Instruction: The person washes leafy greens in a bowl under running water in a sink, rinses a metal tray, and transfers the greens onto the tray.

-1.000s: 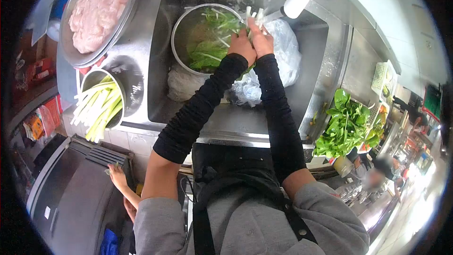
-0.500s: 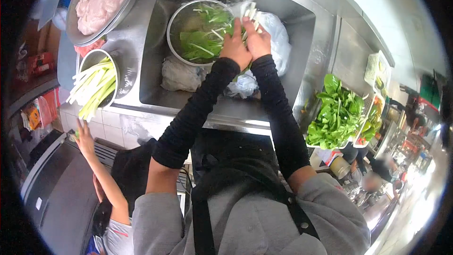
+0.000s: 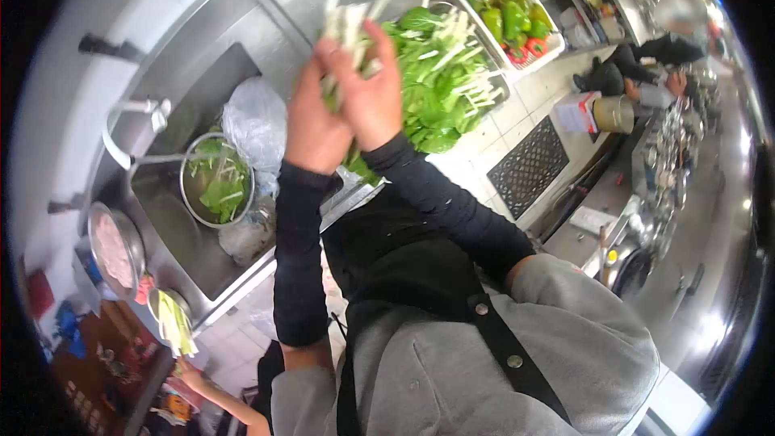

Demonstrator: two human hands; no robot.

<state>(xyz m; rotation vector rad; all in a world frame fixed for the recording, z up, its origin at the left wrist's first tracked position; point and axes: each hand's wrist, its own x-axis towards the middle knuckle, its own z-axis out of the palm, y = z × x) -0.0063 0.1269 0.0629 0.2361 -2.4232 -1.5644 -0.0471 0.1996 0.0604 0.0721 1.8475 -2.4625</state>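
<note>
Both my hands are wrapped round a bunch of leafy greens (image 3: 349, 23), held up with the cut white stems pointing away from me. My left hand (image 3: 313, 125) is closed on the left side, and my right hand (image 3: 370, 95) is closed over it from the right. Just beyond and to the right lies a heap of washed-looking greens (image 3: 440, 85) with white stems, partly behind my right hand. Over to the left, a metal bowl (image 3: 187, 200) in the sink holds water and more loose green leaves (image 3: 222, 190).
The sink (image 3: 165, 230) also contains plastic bags (image 3: 257, 121). A faucet (image 3: 157, 117) stands behind it. Left are a bowl of pale meat (image 3: 113, 250) and a bowl of cut stalks (image 3: 171, 319), near another person's hand (image 3: 190, 375). A basket of peppers (image 3: 513, 20) stands at the upper right.
My hands and the bunch of greens have moved right, from above the bowl in the sink to beside the heap of greens. My view has turned right too.
</note>
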